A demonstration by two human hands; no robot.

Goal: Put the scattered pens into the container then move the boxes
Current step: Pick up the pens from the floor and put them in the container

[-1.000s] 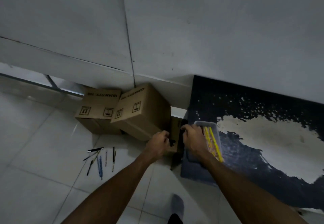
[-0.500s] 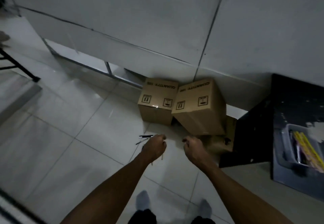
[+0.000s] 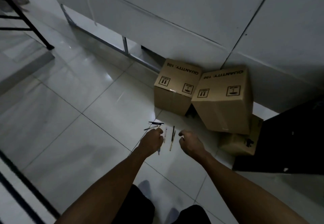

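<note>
Step in hand, as a judgement: the first one, collecting the thin dark and pale pens [image 3: 172,137], which lie loose on the glossy white tiled floor [image 3: 78,118] a little below the centre of the frame. Boxes apparently not dealt with yet. Container for the pens not visible here.

Left hand [image 3: 152,141] directly over the pens, fingers curled. Impossible to tell whether pinching a pen or only covering it. Right hand [image 3: 190,142] just to the right of the pens, fingers loosely bent, nothing in them.

Next move, probably: going down to the tile and pinching the pens by the fingertips. Thin, flat on a smooth surface, so likely to roll or slide away; better gathered together first.

Right of centre, a brown cardboard box [image 3: 176,90] against the grey wall [image 3: 192,22]. Touching it on the right, a tilted brown box [image 3: 222,101], seemingly resting on a smaller brown box [image 3: 236,145] at the lower right. Black cabinet [image 3: 289,145] at the right edge, near the right forearm, so little room there. Wide open floor to the left; dark metal frame [image 3: 26,18] in the upper left, well apart.
</note>
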